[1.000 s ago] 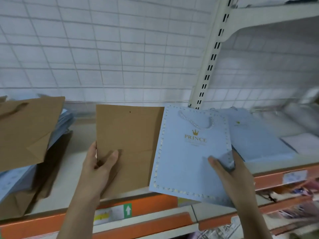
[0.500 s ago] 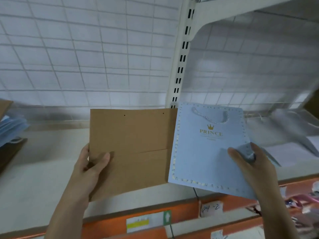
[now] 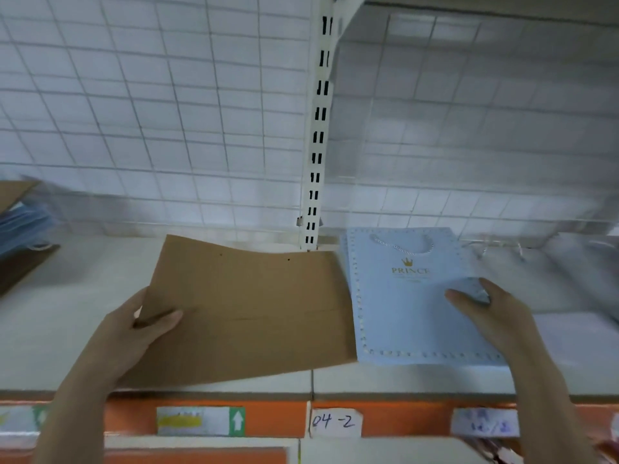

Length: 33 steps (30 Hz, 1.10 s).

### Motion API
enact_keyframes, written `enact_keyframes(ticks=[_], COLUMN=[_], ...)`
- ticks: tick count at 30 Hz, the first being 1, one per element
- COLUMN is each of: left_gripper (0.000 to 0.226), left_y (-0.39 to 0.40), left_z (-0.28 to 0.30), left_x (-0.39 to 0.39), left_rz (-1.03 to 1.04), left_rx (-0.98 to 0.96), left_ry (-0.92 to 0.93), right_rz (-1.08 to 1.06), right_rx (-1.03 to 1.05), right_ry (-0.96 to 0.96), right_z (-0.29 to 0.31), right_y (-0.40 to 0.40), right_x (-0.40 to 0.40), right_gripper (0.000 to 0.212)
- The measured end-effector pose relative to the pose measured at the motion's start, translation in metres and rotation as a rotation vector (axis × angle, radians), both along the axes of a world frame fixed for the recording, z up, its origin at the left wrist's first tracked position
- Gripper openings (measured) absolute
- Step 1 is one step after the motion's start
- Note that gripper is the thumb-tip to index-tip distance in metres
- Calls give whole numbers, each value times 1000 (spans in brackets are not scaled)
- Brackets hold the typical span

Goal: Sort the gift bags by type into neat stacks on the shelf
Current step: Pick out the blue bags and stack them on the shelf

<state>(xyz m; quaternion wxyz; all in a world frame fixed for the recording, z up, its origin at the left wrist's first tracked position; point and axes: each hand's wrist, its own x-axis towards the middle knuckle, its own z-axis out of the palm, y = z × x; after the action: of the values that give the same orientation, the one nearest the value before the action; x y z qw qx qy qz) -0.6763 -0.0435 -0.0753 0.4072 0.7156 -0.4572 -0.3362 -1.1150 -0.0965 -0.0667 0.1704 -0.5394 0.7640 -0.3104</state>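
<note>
Shelf bears blue bag, right-hand fingers pinching its edge.

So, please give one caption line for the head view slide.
Left hand holds a brown bag, right hand a blue bag, above the shelf.

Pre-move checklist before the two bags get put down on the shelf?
1. Left hand grips brown bag at its left edge: ok.
2. Right hand holds blue PRINCE bag: ok.
3. Bags kept apart by type: ok, side by side, though their edges meet.
4. Bare shelf left of the brown bag: ok.
5. Matching blue stack under the blue bag: cannot tell, right side is blurred.
6. Brown bag flat: not ok, its top edge bows.
</note>
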Motion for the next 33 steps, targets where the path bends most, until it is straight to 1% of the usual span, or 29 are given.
enact_keyframes(ticks=[2,3,5,7,10,13,14,15,16,18,20,23,24,26,27,31,33], left_gripper=[35,39,54,64,57,46,44,43,43,46,55,72,85,121,129,129,128], left_y=[-3,-6,-16,-28,-40,-42,-41,-39,-39,-40,-40,-32,-28,-24,-25,-26,-26], left_z=[5,6,6,3,-4,-13,-15,-18,-20,-29,-39,-45,-45,-42,-43,-45,-46], left_x=[-2,-3,-5,-5,-7,-16,-22,-29,-37,-54,-77,-119,-130,-139,-139,-134,-136], left_rz=[-5,-4,13,40,39,79,101,105,83,-28,-143,-268,-289,-312,-308,-297,-283], left_rx=[11,16,61,115,200,258,250,223,185,119,61,37,14,6,8,-30,-37], left_ry=[-91,-134,-219,-310,-513,-794,-866,-896,-905,-923,-926,-893,-890,-905,-904,-869,-880], right_rz=[7,9,11,20,11,4,0,-4,-10,-15,-11,-4,1,15,23,40,44], right_rx=[7,5,1,-3,17,16,14,13,13,6,-9,-14,-17,-29,-35,-47,-38], right_ry=[19,26,39,47,44,48,58,64,63,68,92,110,115,130,135,141,166], right_z=[0,0,2,3,2,-5,-7,-9,-9,-9,-10,-10,-11,-12,-12,-10,-11], right_y=[-2,-4,-7,-11,-11,-10,-10,-10,-10,-10,-10,-11,-11,-11,-12,-16,-19], right_x=[-1,-3,-6,-7,-5,-3,-3,-3,-3,-3,-3,-4,-5,-7,-8,-14,-18], right_gripper=[72,68,55,52,57,52,51,52,55,61,65,60,59,59,59,57,57])
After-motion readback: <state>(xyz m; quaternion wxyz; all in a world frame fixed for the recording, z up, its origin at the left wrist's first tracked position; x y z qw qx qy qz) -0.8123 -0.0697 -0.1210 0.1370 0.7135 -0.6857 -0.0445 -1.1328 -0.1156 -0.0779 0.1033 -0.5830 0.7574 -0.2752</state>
